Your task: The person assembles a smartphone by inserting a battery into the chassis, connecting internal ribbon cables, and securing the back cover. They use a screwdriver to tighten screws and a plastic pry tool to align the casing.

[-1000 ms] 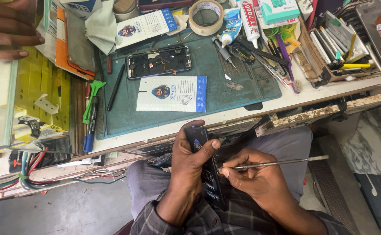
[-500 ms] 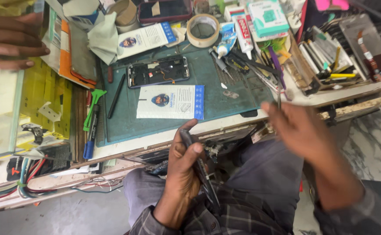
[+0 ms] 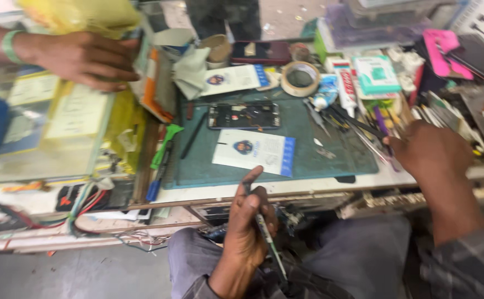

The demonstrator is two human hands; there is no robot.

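Left hand holds thin tool over lap; right hand reaches into tool clutter at right of table.

I read the left hand (image 3: 247, 232) with fingers (image 3: 251, 180) clamped on a thin tool (image 3: 269, 246), its long axis slanting down and right toward the lap, below the table (image 3: 319, 185) edge. Right hand (image 3: 430, 152) rests among the loose tools (image 3: 363, 133) beside the green mat (image 3: 319, 149); I cannot tell whether its fingers grip anything. Another person's hand (image 3: 81, 58) lies far left.
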